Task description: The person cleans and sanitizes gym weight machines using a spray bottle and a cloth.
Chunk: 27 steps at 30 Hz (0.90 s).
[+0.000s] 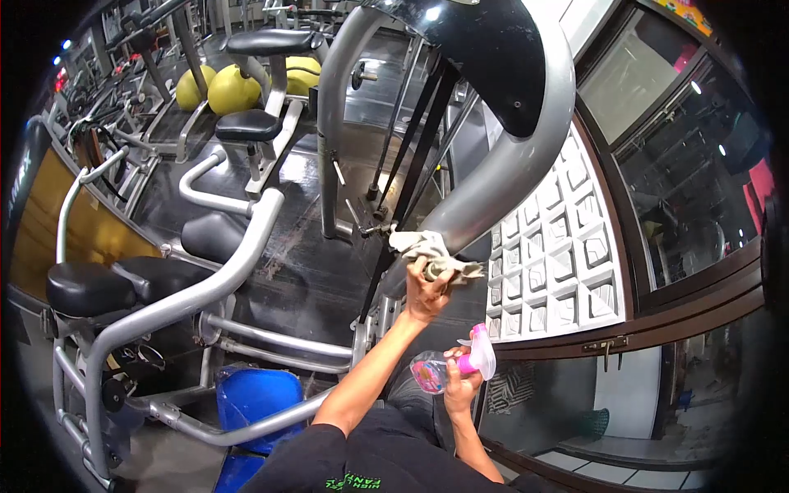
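My left hand (427, 294) is closed around a crumpled pale cloth (421, 245), which lies against the lower part of a thick grey machine tube (493, 193). Below it and to the right, my right hand (462, 384) grips a clear spray bottle (429, 372) by its neck, just under the pink and white spray head (483, 352). The bottle is tilted on its side, with its base toward the left. Dark cables and rods (411, 140) of the machine stand behind the cloth.
Grey bent tubes (197, 287) and black padded seats (90, 289) fill the left side. A blue seat (259, 403) stands low near my body. Yellow balls (234, 90) lie farther back. White patterned panels (555, 246) and a brown-framed window (690, 156) are on the right.
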Each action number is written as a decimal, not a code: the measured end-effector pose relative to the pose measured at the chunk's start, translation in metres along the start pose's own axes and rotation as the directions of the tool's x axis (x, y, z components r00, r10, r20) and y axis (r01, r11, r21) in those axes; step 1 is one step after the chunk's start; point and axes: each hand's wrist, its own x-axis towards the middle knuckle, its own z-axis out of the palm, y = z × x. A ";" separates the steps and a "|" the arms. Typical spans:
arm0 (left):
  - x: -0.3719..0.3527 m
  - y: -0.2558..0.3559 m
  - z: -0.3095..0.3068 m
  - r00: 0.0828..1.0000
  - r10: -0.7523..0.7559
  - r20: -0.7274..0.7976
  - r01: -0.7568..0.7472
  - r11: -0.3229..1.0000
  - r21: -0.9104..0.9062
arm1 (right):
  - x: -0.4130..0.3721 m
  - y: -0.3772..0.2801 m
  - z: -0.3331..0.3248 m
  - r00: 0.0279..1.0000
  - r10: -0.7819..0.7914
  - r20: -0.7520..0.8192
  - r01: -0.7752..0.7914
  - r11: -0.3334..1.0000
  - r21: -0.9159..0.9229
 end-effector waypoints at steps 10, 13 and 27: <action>-0.123 -0.096 0.029 0.229 -0.970 -0.080 0.971 0.234 -0.054 | -0.008 -0.010 -0.014 1.000 -0.002 0.009 0.002 1.000 -0.024; -0.144 -0.115 0.034 -0.135 -0.991 -0.008 0.986 -0.134 -0.095 | -0.010 -0.014 -0.017 1.000 0.007 -0.028 -0.007 1.000 -0.020; -0.062 -0.051 0.036 -0.278 -0.559 0.781 0.179 -0.829 -0.530 | -0.003 -0.018 -0.031 0.998 -0.022 -0.062 0.024 0.999 0.044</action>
